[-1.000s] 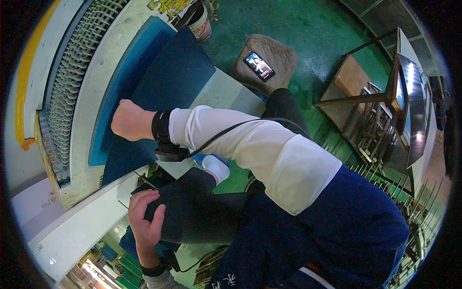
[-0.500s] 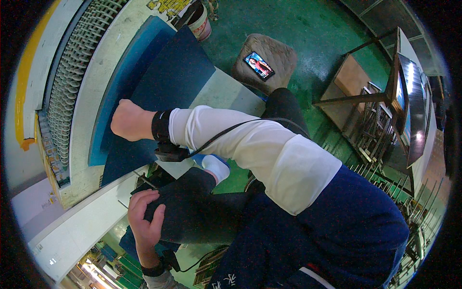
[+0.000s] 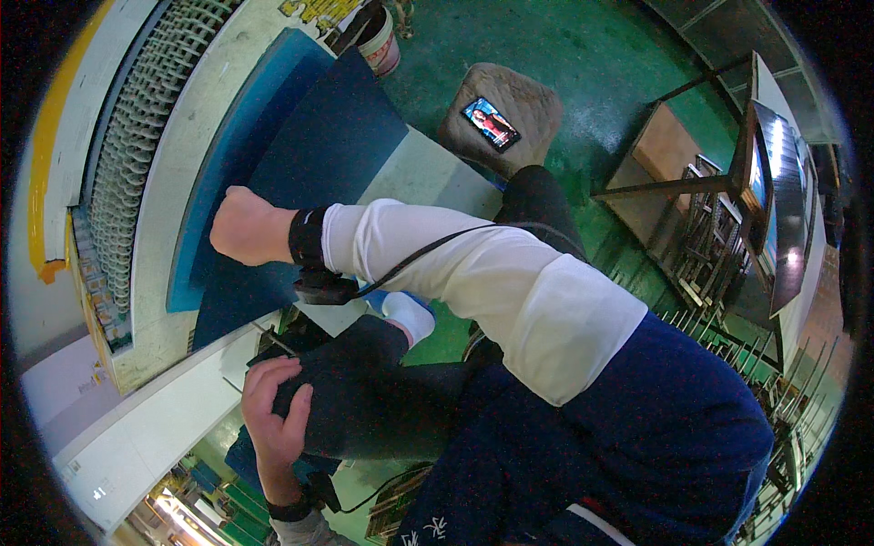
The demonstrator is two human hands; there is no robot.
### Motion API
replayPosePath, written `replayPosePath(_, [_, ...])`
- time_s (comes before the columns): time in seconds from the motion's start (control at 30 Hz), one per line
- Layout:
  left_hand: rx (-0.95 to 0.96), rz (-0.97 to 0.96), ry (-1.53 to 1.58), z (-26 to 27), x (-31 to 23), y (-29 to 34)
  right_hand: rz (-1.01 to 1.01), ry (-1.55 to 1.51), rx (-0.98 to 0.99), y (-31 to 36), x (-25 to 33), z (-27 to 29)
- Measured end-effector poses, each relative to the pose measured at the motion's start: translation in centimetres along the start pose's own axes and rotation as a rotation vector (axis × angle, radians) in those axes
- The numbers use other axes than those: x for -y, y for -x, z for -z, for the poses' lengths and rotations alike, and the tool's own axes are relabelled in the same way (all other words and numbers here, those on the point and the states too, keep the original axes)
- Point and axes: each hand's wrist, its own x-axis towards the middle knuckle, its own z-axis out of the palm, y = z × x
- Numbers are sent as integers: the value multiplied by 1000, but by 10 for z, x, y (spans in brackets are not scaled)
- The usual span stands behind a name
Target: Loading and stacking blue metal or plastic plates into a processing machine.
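Observation:
My right hand, at the end of a white-sleeved arm, is closed over the blue sheets with its back toward me. Its fingers are curled under, so whatever they hold is hidden. Below it lies a dark blue sheet, overlapping a lighter blue sheet on a pale work surface. Nearer to me, my left hand rests with thumb and fingers apart against my dark-trousered knee. A thin metal rod juts out just beyond its fingertips. Black straps with small boxes circle both wrists.
A row of grey coiled links runs along the machine at left. A padded brown stool bears a lit phone. A bucket stands at the back. Metal racks and a framed table are on the right.
Hardly anything differs. My right hand has shifted very slightly, still closed over the blue sheets; my left hand stays at the knee. The picture on the phone screen has changed.

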Motion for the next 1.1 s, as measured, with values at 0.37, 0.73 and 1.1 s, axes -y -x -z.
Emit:
replayPosePath(0.37, [-66,-84,-85,6,4,-3,-22,-81,280,7,2,14])
replayPosePath(0.73, [-61,-94,-8,7,14,9,-499,-714,-251,-37,-55,130])
replayPosePath(1.1, [-96,-125,-37,9,22,12,-685,-1830,3,-82,-41,117])
